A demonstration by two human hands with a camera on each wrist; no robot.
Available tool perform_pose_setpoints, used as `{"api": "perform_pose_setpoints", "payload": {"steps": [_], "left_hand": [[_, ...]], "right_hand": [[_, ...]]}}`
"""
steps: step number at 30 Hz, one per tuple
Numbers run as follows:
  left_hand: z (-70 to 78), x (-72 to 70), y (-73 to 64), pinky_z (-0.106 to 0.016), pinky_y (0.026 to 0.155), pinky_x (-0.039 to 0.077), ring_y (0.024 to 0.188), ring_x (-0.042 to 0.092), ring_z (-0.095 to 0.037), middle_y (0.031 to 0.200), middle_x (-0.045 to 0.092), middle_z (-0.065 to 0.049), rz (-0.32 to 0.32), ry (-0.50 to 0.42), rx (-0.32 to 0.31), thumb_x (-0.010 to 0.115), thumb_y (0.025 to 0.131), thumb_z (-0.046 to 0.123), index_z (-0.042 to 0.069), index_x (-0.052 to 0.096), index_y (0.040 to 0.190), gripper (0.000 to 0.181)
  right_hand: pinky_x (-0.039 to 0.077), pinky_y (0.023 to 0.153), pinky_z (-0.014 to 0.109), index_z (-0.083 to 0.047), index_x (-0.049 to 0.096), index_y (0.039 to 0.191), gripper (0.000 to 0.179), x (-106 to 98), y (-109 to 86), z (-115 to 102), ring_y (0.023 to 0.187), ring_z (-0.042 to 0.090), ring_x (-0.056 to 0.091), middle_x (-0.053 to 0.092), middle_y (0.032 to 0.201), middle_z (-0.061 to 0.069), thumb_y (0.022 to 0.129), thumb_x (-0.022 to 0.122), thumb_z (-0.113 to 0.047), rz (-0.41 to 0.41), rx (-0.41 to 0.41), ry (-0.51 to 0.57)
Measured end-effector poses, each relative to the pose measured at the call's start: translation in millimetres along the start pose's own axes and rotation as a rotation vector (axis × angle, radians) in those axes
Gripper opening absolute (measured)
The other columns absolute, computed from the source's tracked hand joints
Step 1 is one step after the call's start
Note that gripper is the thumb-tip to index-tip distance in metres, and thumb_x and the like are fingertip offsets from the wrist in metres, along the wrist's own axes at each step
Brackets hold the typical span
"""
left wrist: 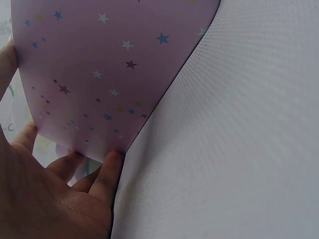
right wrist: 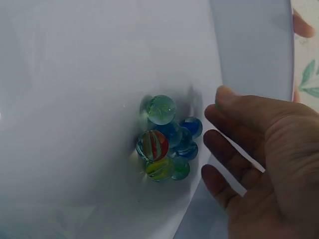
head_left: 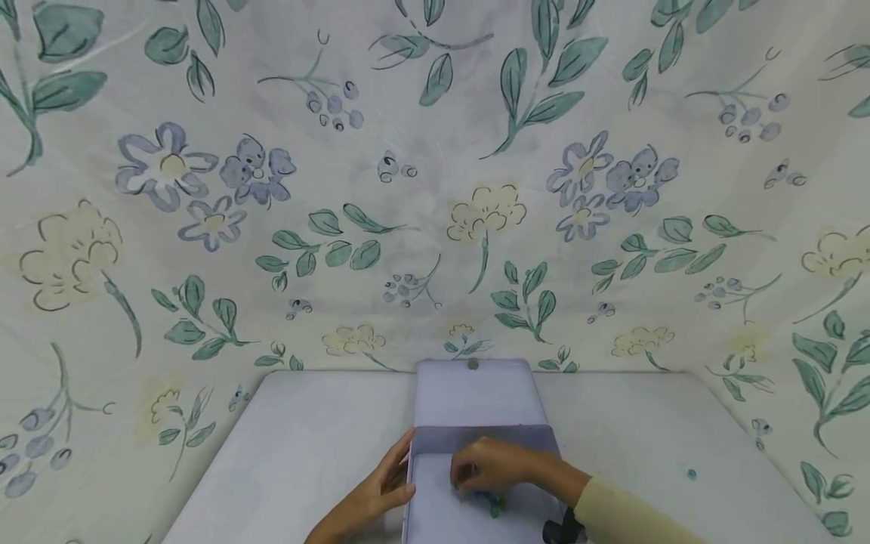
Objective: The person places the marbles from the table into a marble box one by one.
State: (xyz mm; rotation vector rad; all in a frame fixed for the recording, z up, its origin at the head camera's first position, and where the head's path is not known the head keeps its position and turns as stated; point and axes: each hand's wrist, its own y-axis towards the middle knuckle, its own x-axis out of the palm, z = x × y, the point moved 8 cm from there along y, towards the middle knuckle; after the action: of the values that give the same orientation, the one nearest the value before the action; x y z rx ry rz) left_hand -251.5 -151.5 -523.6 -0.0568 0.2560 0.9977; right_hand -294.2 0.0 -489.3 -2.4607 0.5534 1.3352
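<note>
A pale lilac box [head_left: 435, 521] stands with its lid [head_left: 476, 397] folded back. My left hand [head_left: 381, 483] rests against the box's left outer wall, the thumb apart from the fingers. In the left wrist view that wall [left wrist: 89, 55] is pink with small stars, and the fingertips [left wrist: 112, 159] touch its edge. Over the box's inside, my right hand [head_left: 492, 465] pinches what looks like a marble between thumb and forefinger; only a green sliver shows. Several glass marbles lie clustered beside it, including a red-striped one [right wrist: 153, 146], a pale green one [right wrist: 161, 109] and a yellow one [right wrist: 159, 169].
A single small bluish marble [head_left: 692, 474] lies on the white table [head_left: 632, 423] to the right of the box. Floral fabric [head_left: 421, 189] rises behind the table and along its sides. A black device [head_left: 560, 530] sits at the right wrist.
</note>
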Motion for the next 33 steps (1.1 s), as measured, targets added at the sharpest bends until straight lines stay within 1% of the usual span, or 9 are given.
{"api": "perform_pose_setpoints", "payload": {"steps": [2,5,8,11,18,22,26,29,33], "left_hand": [[-0.5,1.9,-1.7,-0.063,0.117,0.025,0.147,0.008,-0.059,0.166,-0.005,-0.025,0.002,-0.004,-0.003,0.045,0.106,0.022,0.021,-0.005,0.162,0.075],[-0.7,3.7,-3.7,-0.065,0.117,0.024,0.146,0.008,-0.06,0.165,-0.005,-0.027,0.01,-0.004,-0.005,0.044,0.106,0.021,0.021,-0.005,0.162,0.075],[-1.0,4.3,-5.1,-0.065,0.117,0.024,0.146,0.008,-0.06,0.165,-0.005,-0.027,0.019,-0.003,-0.008,0.045,0.106,0.021,0.022,-0.004,0.162,0.074],[-1.3,5.1,-6.1,-0.066,0.116,0.024,0.146,0.008,-0.061,0.165,-0.005,-0.028,0.014,0.001,-0.007,0.044,0.106,0.021,0.022,-0.005,0.162,0.074],[-0.1,5.0,-7.0,-0.062,0.118,0.025,0.148,0.009,-0.056,0.167,-0.003,-0.023,0.007,-0.004,-0.014,0.046,0.106,0.022,0.027,-0.002,0.162,0.074],[2.6,5.9,-7.5,-0.063,0.118,0.025,0.148,0.008,-0.057,0.167,-0.004,-0.023,0.0,-0.003,-0.007,0.046,0.106,0.021,0.027,-0.003,0.162,0.075],[3.9,5.2,-9.8,-0.066,0.117,0.023,0.147,0.008,-0.059,0.166,-0.004,-0.024,0.012,0.002,-0.011,0.045,0.106,0.022,0.026,-0.003,0.162,0.075],[4.3,4.7,-11.4,-0.067,0.117,0.023,0.147,0.009,-0.06,0.166,-0.004,-0.025,0.028,0.005,-0.017,0.046,0.105,0.022,0.025,-0.003,0.162,0.075],[3.4,7.6,-13.7,-0.065,0.117,0.025,0.147,0.009,-0.059,0.166,-0.004,-0.025,0.02,0.001,-0.019,0.046,0.106,0.022,0.025,-0.003,0.162,0.075]], "right_hand": [[0.052,0.077,0.01,-0.015,0.073,0.097,0.007,3.1,-0.9,-1.0,0.084,-0.011,0.061,0.074,0.093,-0.01,0.09,0.074,-0.013,-0.009,-0.008,-0.014],[0.052,0.078,0.009,-0.015,0.072,0.095,0.008,7.1,-2.0,-0.2,0.084,-0.012,0.061,0.074,0.093,-0.011,0.089,0.075,-0.013,-0.017,-0.014,-0.017],[0.052,0.078,0.009,-0.014,0.072,0.094,0.008,10.9,-2.6,0.3,0.083,-0.012,0.06,0.073,0.091,-0.012,0.088,0.076,-0.013,-0.02,-0.028,-0.028],[0.051,0.077,0.009,-0.014,0.071,0.093,0.008,14.1,-3.0,0.9,0.082,-0.012,0.059,0.072,0.09,-0.012,0.087,0.077,-0.013,-0.023,-0.036,-0.028],[0.051,0.079,0.009,-0.016,0.071,0.092,0.011,12.7,-4.1,-2.6,0.083,-0.012,0.057,0.07,0.089,-0.013,0.084,0.079,-0.014,-0.02,-0.04,-0.077],[0.05,0.079,0.009,-0.016,0.072,0.091,0.011,12.7,-5.3,-3.7,0.083,-0.011,0.055,0.068,0.089,-0.014,0.084,0.08,-0.015,-0.031,-0.033,-0.107],[0.049,0.079,0.009,-0.017,0.072,0.092,0.011,14.3,-4.9,-4.3,0.082,-0.011,0.053,0.067,0.089,-0.015,0.085,0.08,-0.017,-0.038,-0.043,-0.133],[0.049,0.078,0.009,-0.018,0.072,0.093,0.011,15.7,-4.5,-5.3,0.082,-0.011,0.053,0.066,0.09,-0.016,0.085,0.079,-0.018,-0.039,-0.052,-0.142],[0.049,0.079,0.01,-0.019,0.072,0.094,0.011,17.3,-6.4,-6.3,0.084,-0.011,0.054,0.066,0.091,-0.016,0.086,0.079,-0.019,-0.046,-0.048,-0.124]]}}
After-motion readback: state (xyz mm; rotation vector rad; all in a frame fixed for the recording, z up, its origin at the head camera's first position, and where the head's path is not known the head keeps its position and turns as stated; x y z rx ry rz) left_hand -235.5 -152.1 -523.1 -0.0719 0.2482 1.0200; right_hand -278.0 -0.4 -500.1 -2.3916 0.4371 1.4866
